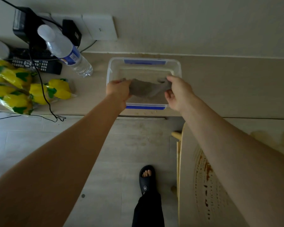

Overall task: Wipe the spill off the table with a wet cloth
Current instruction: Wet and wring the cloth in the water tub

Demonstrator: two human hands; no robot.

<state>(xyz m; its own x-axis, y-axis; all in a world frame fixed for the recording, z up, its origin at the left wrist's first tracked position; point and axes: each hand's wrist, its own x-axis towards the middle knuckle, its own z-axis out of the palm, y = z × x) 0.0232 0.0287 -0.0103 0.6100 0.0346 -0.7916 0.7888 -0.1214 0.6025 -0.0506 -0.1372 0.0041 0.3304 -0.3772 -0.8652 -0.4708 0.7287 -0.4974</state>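
The left hand (117, 91) and right hand (177, 92) each grip one end of the grey cloth (147, 89), stretched between them over the clear plastic tub (144, 60) on the counter (228, 82) — the brown spill (205, 174) marks the table (187, 185) at lower right.

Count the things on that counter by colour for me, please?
Yellow-and-green packets: 4
Clear items, the water bottle and the plastic container: 2
Grey cloth, held over the container by the left hand and right hand: 1
Black remote control: 1
Total: 8
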